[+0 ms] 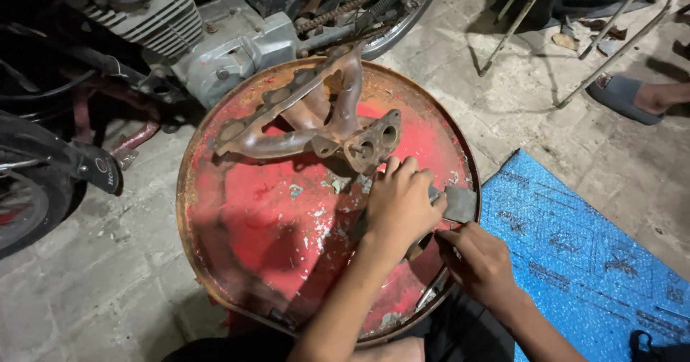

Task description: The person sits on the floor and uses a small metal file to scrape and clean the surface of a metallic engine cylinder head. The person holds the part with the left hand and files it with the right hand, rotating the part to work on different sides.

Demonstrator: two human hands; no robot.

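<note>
Both hands are working at the right edge of the round red drum top [287,218] — the left hand [399,207] is curling over a grey piece of sandpaper [460,204], fingers clamped on it, while the right hand [478,261] is pinching the sheet's lower edge just beside it. A rusty exhaust manifold [316,121] is lying on the drum's far half, near a motorcycle engine [215,38]. A blue mat [575,261] is lying to the right.

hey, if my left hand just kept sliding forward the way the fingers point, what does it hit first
Probably the rusty exhaust manifold: the left hand points up the red drum top toward its near flange, though depth is unclear.
</note>
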